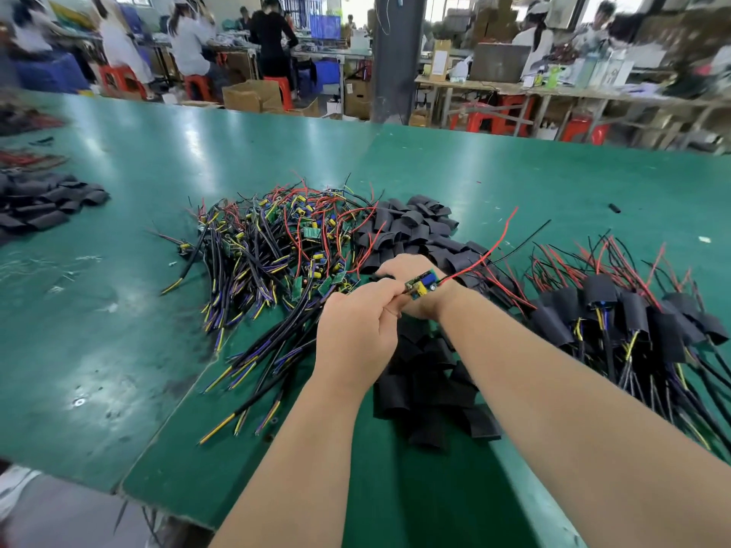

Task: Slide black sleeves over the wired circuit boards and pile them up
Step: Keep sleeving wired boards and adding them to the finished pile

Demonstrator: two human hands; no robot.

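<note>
Loose black sleeves (427,389) lie nearest me on the green desk (118,310). At their 12 o'clock, my left grip (356,334) pinches a wired circuit board (421,284) by its leads. My right grip (397,268) lies just beyond; whether it holds anything, I cannot tell. Sleeved boards (633,322) pile at 3 o'clock, bare boards (277,247) at 11.

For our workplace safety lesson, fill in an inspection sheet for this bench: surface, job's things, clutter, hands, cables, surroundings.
Surface: green table, scuffed at left.
Job's things: bare-board pile; loose sleeves; sleeved pile.
Clutter: stray black piece far right.
Hands: left hand pinches circuit board; right hand among sleeves, fingers hidden.
Cables: red wire trails from the board.
Surroundings: workers at benches, red stools, boxes.
</note>
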